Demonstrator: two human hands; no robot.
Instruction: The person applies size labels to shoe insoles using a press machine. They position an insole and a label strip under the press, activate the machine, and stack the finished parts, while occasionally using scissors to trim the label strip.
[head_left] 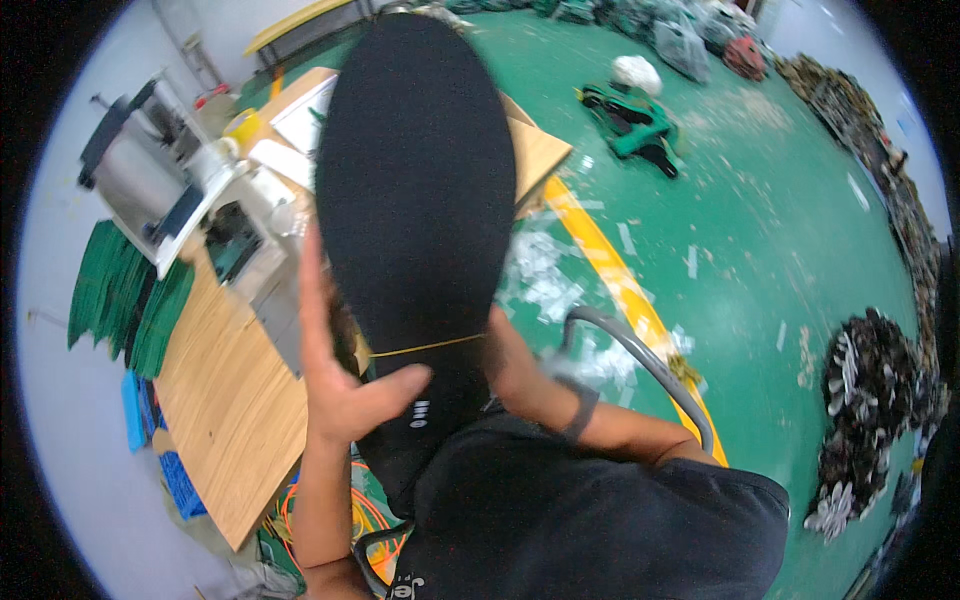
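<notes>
Close in front of me stands a bundle of black insoles (415,170), its wide rounded end pointing up and away. A thin yellow rubber band circles its narrower part, with small white marks below. My left hand (345,390) grips the left edge, thumb lying across the face just under the band and fingers stretched up along the side. On the opposite edge my right hand (510,365) is closed around the bundle; its fingers are mostly hidden behind. Only the top insole shows, so I cannot tell how many are stacked.
A wooden table (235,400) lies to the left, partly covered by a white and grey machine (150,170) and a stack of green pieces (130,300). A grey metal chair rail (645,350) curves at my right. Dark piles (865,400) and plastic scraps (545,275) lie on the green floor.
</notes>
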